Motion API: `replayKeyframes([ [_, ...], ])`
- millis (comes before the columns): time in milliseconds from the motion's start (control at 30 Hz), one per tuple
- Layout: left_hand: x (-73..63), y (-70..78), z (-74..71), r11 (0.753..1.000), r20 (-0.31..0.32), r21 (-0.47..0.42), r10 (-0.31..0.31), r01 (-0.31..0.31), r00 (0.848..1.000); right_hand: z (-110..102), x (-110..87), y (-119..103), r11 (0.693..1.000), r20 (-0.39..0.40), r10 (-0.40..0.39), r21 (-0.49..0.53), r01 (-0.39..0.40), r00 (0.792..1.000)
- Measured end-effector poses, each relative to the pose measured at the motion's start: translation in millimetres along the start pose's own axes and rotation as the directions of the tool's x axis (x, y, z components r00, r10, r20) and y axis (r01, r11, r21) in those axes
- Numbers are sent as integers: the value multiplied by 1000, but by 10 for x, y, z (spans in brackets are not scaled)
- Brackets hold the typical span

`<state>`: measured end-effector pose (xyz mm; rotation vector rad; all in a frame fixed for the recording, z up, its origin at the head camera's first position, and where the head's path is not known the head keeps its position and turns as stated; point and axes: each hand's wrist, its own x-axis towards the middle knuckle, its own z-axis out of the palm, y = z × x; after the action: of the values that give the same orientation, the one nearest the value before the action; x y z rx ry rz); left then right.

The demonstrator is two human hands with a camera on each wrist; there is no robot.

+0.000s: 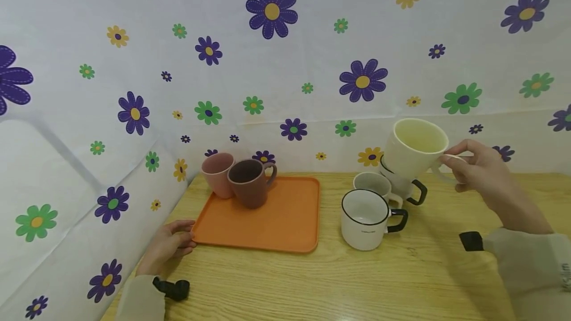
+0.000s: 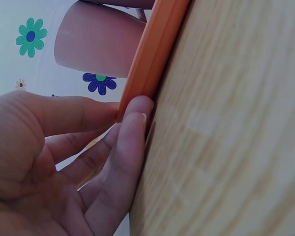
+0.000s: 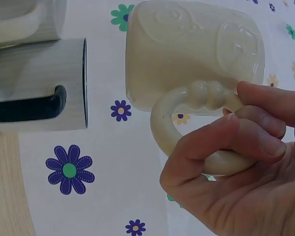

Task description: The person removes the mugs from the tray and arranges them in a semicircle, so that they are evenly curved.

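Note:
Raised above the table, a cream mug (image 1: 412,150) with an embossed design hangs by its handle from my right hand (image 1: 479,170). The fingers curl through and round the handle (image 3: 174,123). My left hand (image 1: 174,241) pinches the near left corner of an orange tray (image 1: 267,227), thumb and fingertips on its rim. On the tray stand a pink mug (image 1: 218,175) and, touching or very near it, a dark brown mug (image 1: 249,185), both upright. Below the cream mug, a white mug with a black handle (image 1: 417,192) is partly hidden.
Right of the tray, a white mug with black rim and handle (image 1: 365,222) stands in front of a whitish mug (image 1: 372,182) on the wooden table (image 1: 267,286). A flowered cloth (image 1: 294,63) hangs behind and along the left side.

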<state>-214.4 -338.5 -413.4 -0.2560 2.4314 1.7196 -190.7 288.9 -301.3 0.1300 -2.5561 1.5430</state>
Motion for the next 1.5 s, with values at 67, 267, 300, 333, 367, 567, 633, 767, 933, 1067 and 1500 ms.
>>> replayKeyframes([
  [67,3,2,2,1000,3,0,-1,1,1000,-36,-15,23,1000,-8,4,-12,-4,1000],
  [267,3,-3,-17,1000,8,5,18,-18,1000,-151,-66,124,1000,-45,0,-28,-1,999],
  [300,1,-2,-20,1000,5,5,20,-20,1000,-169,-74,143,999,-56,3,-33,-5,998],
  [333,1,-3,-23,1000,4,6,22,-22,1000,-189,-81,163,1000,-66,6,-26,-8,998],
  [367,0,-1,-23,1000,3,10,22,-22,1000,-203,-89,181,999,-74,3,-39,-6,997],
  [567,2,0,-4,1000,-1,21,19,-19,1000,-266,-146,282,989,-116,19,-142,-35,993],
  [633,5,-3,-1,1000,0,22,20,-20,1000,-288,-163,317,986,-131,33,-158,-54,991],
  [767,16,-7,-6,1000,1,14,11,-11,1000,-341,-186,391,990,-143,38,-126,-56,989],
  [933,24,-6,-10,1000,1,19,9,-9,1000,-379,-208,457,998,-129,42,-44,-48,991],
  [1067,16,-14,-5,1000,3,27,15,-15,1000,-364,-213,487,995,-128,54,-74,-64,990],
  [1500,16,-24,-9,999,9,25,31,-31,999,-330,-152,622,983,-145,145,-91,-159,979],
])
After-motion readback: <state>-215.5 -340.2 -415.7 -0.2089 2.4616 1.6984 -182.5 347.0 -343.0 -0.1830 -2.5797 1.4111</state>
